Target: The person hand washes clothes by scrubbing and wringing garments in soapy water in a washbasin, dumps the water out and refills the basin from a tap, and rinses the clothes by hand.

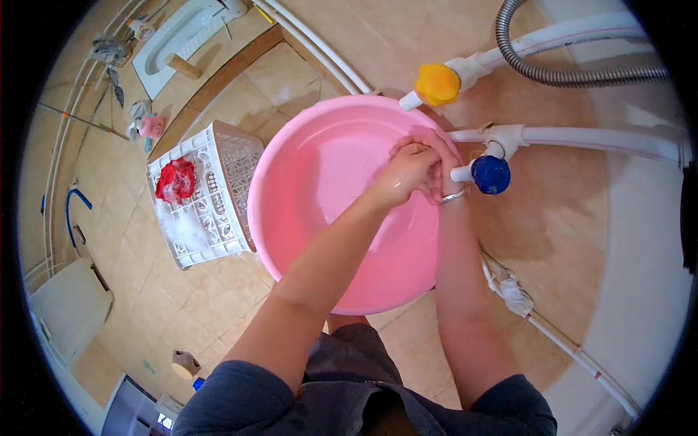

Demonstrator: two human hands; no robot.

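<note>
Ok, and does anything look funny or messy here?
Yes, a bit: white foam is heaped on the white plastic lattice basket, left of the round pink plastic basin, beside a crumpled red cloth-like bundle. That's odd because suds usually stay in a basin. The basket may be upside down too.

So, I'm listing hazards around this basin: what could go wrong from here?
The right hand is close to the spout of the blue tap and might knock it. The silver bracelet on that wrist could catch or slip off into the pink basin. The red bundle rests beside white suds on the white basket and might slide onto the floor.
</note>
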